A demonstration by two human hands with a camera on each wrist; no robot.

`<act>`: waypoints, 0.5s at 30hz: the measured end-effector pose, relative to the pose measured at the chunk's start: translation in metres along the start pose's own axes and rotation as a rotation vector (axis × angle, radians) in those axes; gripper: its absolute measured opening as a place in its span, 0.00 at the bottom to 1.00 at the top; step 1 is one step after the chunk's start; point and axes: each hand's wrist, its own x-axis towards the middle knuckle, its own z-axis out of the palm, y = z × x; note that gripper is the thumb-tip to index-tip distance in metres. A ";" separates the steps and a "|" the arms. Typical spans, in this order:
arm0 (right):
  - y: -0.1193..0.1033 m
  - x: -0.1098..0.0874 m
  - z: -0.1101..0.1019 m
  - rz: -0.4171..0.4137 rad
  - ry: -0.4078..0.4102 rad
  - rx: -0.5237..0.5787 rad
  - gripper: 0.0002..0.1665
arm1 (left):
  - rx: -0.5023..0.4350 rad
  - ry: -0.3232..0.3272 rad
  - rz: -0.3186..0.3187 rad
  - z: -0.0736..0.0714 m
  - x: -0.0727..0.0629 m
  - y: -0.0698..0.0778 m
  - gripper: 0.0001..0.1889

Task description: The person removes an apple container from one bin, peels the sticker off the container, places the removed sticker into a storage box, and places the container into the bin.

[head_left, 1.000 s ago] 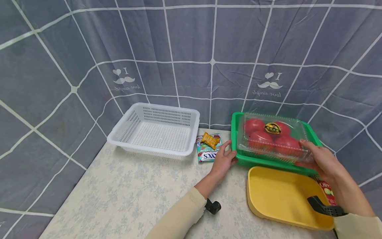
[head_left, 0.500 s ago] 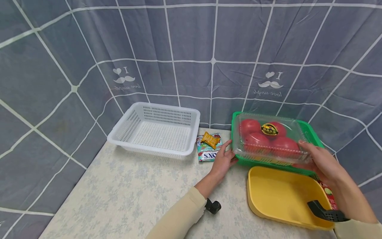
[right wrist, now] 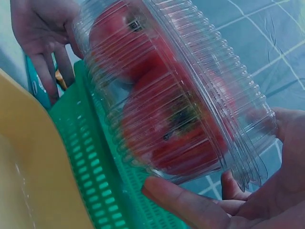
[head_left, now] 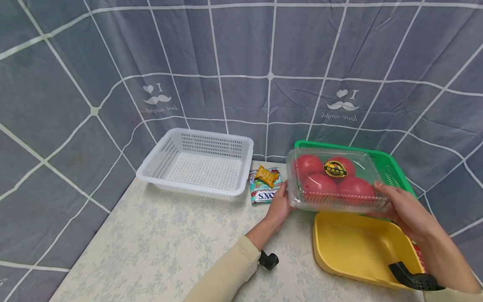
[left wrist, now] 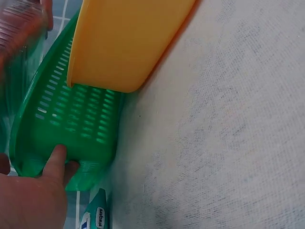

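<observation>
A clear plastic box of red tomatoes with a black and gold label hangs tilted over the front left of the green basket. My right hand grips its right end, thumb on one side and fingers on the other, as the right wrist view shows. My left hand is at the basket's left front corner. In the left wrist view its fingertips lie against the outer wall of the green basket; in the right wrist view its fingers look straight, close to the box's far end.
In front of the basket stands a yellow tub. A white perforated basket is at the left. Between the baskets lie a teal packet and a small orange packet. A red packet shows behind the tub's right end.
The box of tomatoes has come up out of the green basket and moved left and toward me, held by my right hand. My left hand has stayed near the basket's corner.
</observation>
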 end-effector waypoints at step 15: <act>0.000 -0.014 0.020 -0.019 -0.020 -0.070 0.17 | -0.605 0.005 -0.288 -0.016 -0.014 0.014 0.27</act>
